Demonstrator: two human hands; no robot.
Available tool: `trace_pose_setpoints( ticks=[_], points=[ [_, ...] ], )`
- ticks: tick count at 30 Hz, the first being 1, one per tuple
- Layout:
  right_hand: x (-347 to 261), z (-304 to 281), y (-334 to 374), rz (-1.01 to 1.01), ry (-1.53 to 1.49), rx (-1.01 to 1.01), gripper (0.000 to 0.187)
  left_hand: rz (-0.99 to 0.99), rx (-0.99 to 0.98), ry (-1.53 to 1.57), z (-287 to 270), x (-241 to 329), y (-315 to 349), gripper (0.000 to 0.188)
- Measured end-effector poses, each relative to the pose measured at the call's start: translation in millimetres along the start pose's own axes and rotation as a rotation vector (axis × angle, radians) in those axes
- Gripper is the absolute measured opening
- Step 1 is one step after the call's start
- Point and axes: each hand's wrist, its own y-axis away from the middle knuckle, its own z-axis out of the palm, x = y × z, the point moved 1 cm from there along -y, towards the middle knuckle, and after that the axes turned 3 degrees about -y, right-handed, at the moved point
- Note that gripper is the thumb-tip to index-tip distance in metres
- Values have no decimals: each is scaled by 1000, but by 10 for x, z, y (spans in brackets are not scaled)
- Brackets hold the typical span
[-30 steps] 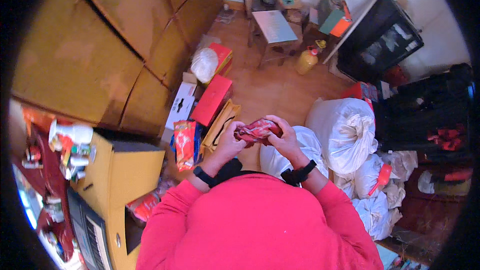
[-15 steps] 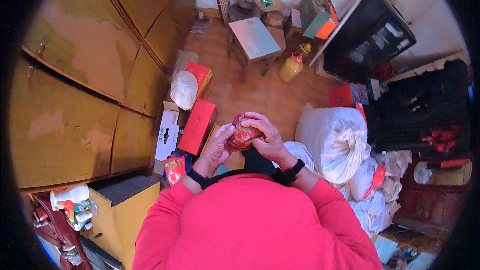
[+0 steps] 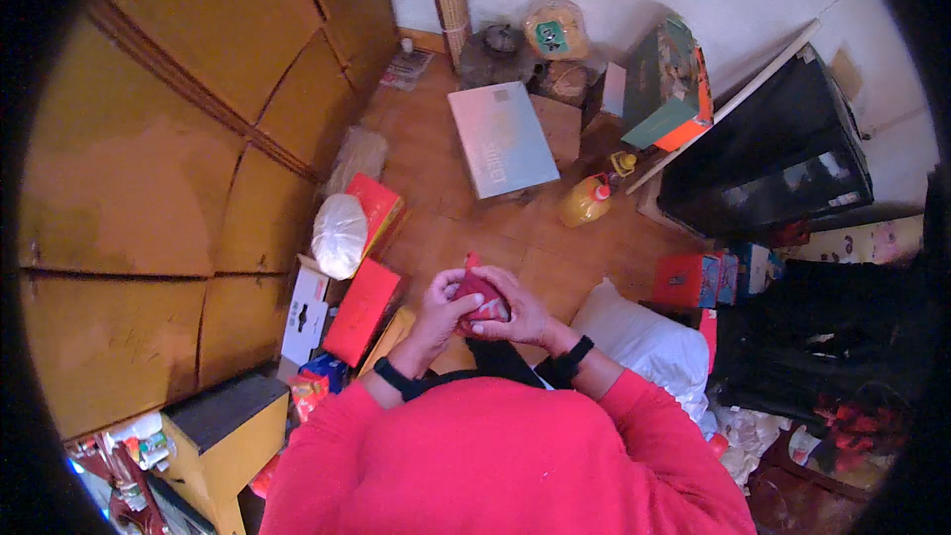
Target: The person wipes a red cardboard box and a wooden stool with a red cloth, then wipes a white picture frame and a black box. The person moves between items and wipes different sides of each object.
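A small red plastic packet (image 3: 482, 299) with pale marks is held in front of my chest, over the floor. My left hand (image 3: 442, 313) grips its left side, the thumb lying across its front. On the other side my right hand (image 3: 522, 309) has its fingers wrapped round the packet's edge. A gathered red end of the packet sticks up between the two hands. What is inside the packet cannot be made out. Both wrists wear black bands.
Left of me stand red boxes (image 3: 365, 312), a white bag (image 3: 340, 236) and wooden cabinets (image 3: 129, 178). Ahead are a pale blue box (image 3: 503, 139) and a yellow oil bottle (image 3: 585, 200). White sacks (image 3: 644, 337) lie to the right, near a black cabinet-like box (image 3: 768, 144).
My view has shifted, so the room's far side shows more. The packet has been turned or squeezed between my hands, and its gathered end now points up.
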Motion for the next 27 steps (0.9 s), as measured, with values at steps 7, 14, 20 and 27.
trace_pose_setpoints(
  ticks=[7,14,20,27],
  points=[
    [477,-464,-385,376,-720,-122,93,-181,-117,252,128,289,-612,44],
    [672,-1108,-1089,521,-702,-19,64,-152,-186,263,169,456,-1546,46],
    [1050,-1723,-1796,618,-280,301,66,-207,27,-128,-223,269,-2515,37],
    [2341,-2683,-2626,646,189,469,70,-154,221,-474,-943,-539,-2645,29]
  ],
)
